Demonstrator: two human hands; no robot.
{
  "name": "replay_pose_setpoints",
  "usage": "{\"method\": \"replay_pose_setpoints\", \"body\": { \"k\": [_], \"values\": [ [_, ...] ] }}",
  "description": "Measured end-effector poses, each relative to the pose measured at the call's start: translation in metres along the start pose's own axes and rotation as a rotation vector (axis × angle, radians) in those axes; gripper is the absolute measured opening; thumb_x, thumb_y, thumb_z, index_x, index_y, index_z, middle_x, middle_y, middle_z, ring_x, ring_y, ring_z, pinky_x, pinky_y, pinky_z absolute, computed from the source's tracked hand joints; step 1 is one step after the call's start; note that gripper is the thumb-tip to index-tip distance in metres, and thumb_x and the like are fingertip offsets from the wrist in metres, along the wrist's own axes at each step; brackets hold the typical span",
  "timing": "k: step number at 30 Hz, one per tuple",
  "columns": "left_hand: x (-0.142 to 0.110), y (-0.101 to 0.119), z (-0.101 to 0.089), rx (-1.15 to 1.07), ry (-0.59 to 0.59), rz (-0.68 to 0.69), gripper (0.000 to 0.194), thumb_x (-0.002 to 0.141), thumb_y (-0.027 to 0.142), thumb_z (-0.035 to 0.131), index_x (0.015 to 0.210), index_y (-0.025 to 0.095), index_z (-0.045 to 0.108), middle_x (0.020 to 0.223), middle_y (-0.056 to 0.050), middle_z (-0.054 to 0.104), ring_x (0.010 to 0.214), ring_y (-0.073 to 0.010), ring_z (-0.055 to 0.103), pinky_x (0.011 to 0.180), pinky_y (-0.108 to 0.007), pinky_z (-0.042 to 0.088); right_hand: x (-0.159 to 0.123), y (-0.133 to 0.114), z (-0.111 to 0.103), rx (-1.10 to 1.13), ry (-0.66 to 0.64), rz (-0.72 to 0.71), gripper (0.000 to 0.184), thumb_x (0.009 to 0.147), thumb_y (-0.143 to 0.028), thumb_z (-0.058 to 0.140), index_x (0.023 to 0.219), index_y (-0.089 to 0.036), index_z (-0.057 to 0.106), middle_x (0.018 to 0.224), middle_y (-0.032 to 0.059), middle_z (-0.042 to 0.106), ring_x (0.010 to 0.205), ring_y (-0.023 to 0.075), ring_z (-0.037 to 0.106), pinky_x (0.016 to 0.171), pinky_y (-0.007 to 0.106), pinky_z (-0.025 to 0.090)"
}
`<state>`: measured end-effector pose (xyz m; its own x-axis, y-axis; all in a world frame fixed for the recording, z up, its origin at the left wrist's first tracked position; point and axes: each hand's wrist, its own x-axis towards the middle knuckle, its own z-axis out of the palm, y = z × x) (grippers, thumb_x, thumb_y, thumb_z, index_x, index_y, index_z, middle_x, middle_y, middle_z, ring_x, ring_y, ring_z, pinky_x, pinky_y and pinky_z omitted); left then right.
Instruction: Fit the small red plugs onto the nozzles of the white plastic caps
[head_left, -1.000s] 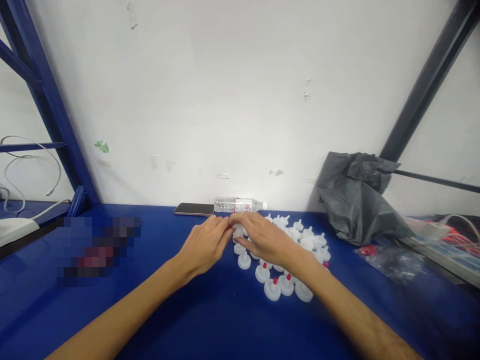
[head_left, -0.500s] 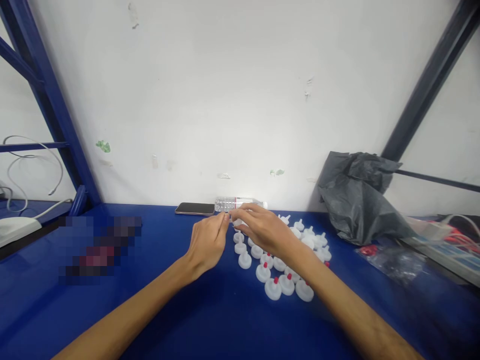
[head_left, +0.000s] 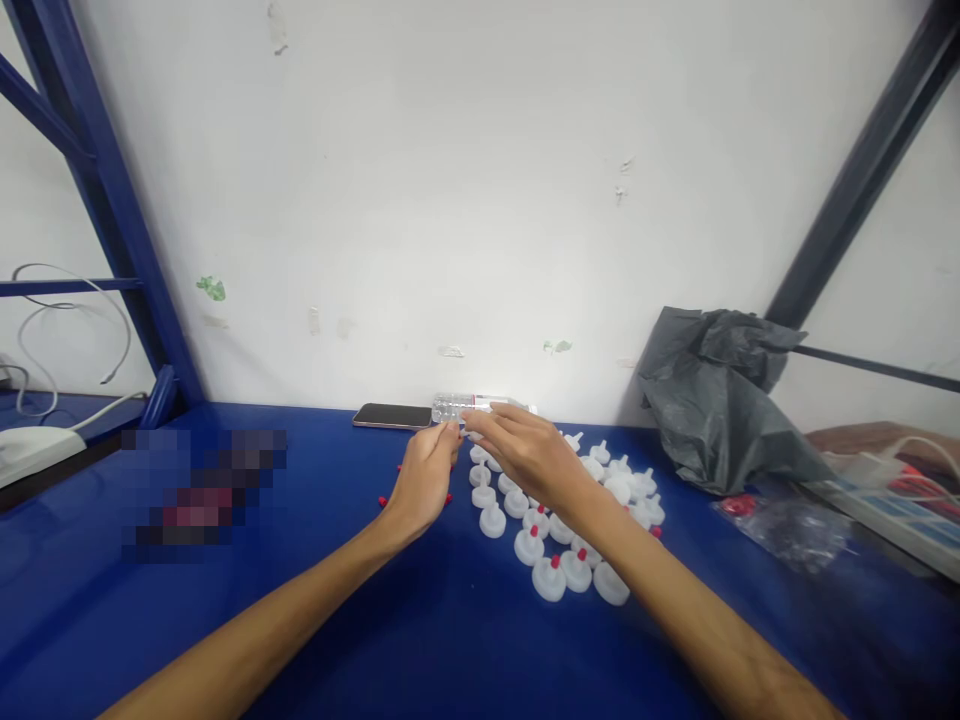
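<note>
My left hand (head_left: 424, 477) is closed, thumb and fingers pressed together above the blue table. Fingertip to fingertip with it, my right hand (head_left: 525, 448) reaches in from the right, its fingers bent in a pinch. A small whitish bit shows between the two hands, mostly hidden by the fingers. Small red caps (head_left: 383, 502) lie on the table around my left hand. Below and right of my right hand stand several white translucent caps with spouts (head_left: 492, 520). Some of these, nearer to me, carry red tips (head_left: 555, 563) on their spouts.
Along the wall lie a phone (head_left: 391, 416) and a clear plastic bottle (head_left: 448, 406) on its side. A dark grey plastic bag (head_left: 720, 390) slumps at the right, near a clear bag (head_left: 799, 530) and a power strip (head_left: 919, 510). Blue frame posts (head_left: 124, 190) rise at the left.
Both hands stay together at nearly the same place, with slight finger movement. The view has shifted a little, and red caps beside my left hand now show.
</note>
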<state>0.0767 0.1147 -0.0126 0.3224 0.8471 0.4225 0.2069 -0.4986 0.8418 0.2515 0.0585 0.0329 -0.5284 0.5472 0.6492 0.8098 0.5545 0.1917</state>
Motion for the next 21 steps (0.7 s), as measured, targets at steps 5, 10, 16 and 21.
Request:
{"method": "replay_pose_setpoints", "body": {
  "k": [5, 10, 16, 21],
  "values": [
    [-0.001, 0.000, -0.005, 0.230, -0.003, 0.068, 0.042, 0.107, 0.045, 0.028, 0.073, 0.025, 0.043, 0.064, 0.002, 0.048, 0.061, -0.0168, 0.047, 0.062, -0.030, 0.034, 0.001, 0.002, 0.004, 0.034, -0.009, 0.003, 0.025, 0.104, -0.018, 0.056, 0.124, -0.025, 0.068, 0.115, 0.0087, 0.080, 0.121, 0.0274, 0.069, 0.110, 0.052, 0.058],
    [-0.009, -0.001, -0.022, 0.674, -0.071, 0.228, 0.033, 0.108, 0.031, 0.034, 0.099, 0.023, 0.065, 0.092, -0.007, 0.073, 0.087, -0.0255, 0.066, 0.071, -0.034, 0.042, -0.005, -0.005, 0.011, 0.194, -0.081, 0.041, 0.036, 0.101, -0.016, 0.058, 0.136, -0.025, 0.060, 0.129, 0.0116, 0.075, 0.126, 0.0298, 0.069, 0.105, 0.052, 0.061],
    [-0.007, 0.007, -0.022, 0.664, -0.113, 0.268, 0.044, 0.110, 0.041, 0.028, 0.105, 0.023, 0.068, 0.090, -0.008, 0.071, 0.086, -0.0256, 0.063, 0.072, -0.035, 0.041, -0.011, -0.002, 0.004, 0.323, -0.072, 0.068, 0.039, 0.103, -0.023, 0.061, 0.141, -0.024, 0.056, 0.130, 0.0107, 0.076, 0.120, 0.0273, 0.073, 0.101, 0.046, 0.063],
    [0.000, 0.017, -0.009, 0.212, -0.098, 0.071, 0.043, 0.104, 0.046, 0.030, 0.068, 0.025, 0.042, 0.064, 0.001, 0.046, 0.060, -0.0171, 0.043, 0.061, -0.032, 0.035, -0.007, 0.006, 0.003, 0.285, -0.031, -0.006, 0.041, 0.105, -0.020, 0.056, 0.146, -0.028, 0.055, 0.134, 0.0084, 0.075, 0.127, 0.0243, 0.070, 0.107, 0.049, 0.061]
  ]
}}
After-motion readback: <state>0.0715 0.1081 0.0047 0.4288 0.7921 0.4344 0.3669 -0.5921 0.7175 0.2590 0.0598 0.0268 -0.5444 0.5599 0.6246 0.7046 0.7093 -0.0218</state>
